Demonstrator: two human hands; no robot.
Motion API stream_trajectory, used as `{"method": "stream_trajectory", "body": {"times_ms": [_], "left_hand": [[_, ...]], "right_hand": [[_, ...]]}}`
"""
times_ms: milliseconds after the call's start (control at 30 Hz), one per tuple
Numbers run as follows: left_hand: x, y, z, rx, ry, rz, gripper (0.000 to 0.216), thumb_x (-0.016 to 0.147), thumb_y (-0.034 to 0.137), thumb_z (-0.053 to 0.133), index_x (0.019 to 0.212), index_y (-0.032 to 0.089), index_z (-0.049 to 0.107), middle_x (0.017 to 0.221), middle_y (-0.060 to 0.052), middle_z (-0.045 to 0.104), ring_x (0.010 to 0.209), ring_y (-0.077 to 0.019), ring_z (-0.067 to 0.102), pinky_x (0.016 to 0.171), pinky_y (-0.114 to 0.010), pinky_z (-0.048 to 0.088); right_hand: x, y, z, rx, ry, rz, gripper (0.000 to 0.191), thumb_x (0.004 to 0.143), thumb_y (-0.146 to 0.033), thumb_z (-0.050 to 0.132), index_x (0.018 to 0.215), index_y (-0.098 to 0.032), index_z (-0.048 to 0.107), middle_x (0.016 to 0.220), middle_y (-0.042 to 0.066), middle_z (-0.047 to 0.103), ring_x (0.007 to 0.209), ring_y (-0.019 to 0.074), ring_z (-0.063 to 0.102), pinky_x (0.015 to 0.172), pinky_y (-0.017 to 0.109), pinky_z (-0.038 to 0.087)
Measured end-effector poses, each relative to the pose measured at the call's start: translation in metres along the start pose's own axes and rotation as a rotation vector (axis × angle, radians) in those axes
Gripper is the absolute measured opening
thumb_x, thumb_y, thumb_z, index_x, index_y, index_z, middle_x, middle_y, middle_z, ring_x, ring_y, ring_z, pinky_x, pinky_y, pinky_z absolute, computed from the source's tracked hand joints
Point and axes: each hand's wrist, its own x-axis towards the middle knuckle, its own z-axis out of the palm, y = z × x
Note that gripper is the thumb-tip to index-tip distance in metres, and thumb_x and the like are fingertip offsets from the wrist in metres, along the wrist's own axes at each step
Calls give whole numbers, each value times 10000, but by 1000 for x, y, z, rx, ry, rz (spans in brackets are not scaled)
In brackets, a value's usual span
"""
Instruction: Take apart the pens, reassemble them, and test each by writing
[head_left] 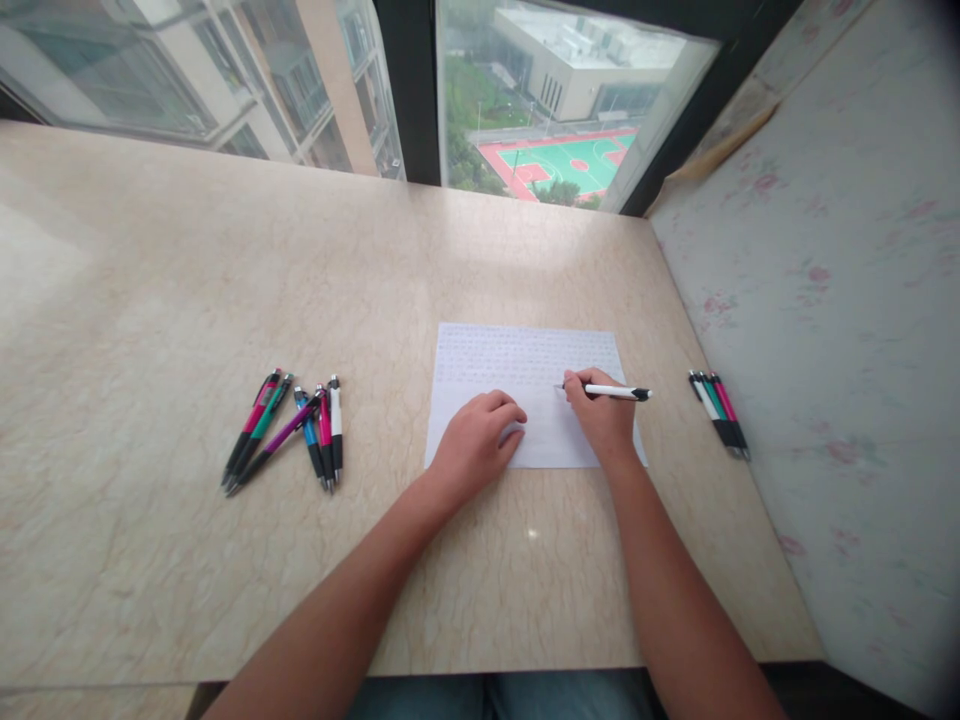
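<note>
A white sheet of paper point(480, 390) lies on the stone-patterned surface, its upper half covered with rows of small handwriting. My right hand point(604, 418) rests on the sheet's right part, fingers closed round a ballpoint pen point(611, 391) with a white barrel and black end. The pen lies tilted low, its tip at the paper near the lowest written lines. On the lower left of the sheet rests my left hand point(480, 440), holding nothing, fingers loosely bent and thumb apart.
Several coloured pens point(289, 430) lie in a loose group at the left, some crossing. More pens point(718, 415) lie side by side by the papered wall point(840, 400) at the right. A dark-framed window point(420, 90) stands behind the surface.
</note>
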Motion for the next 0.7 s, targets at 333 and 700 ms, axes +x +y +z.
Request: {"method": "stream_trajectory", "body": {"times_ms": [333, 700], "left_hand": [[-1, 0, 0, -2, 5, 4, 116, 863, 171, 557, 936, 204, 640, 987, -62, 635, 921, -199, 598, 829, -362, 495], [-1, 0, -1, 5, -6, -4, 111, 869, 173, 550, 941, 194, 632, 993, -66, 635, 927, -199, 595, 835, -363, 488]], "right_hand": [[0, 1, 1, -12, 34, 7, 297, 866, -365, 536, 636, -191, 604, 554, -5, 594, 528, 139, 521, 562, 267, 381], [1, 2, 2, -13, 50, 24, 299, 864, -366, 526, 636, -187, 597, 549, -5, 586, 521, 136, 516, 562, 266, 370]]}}
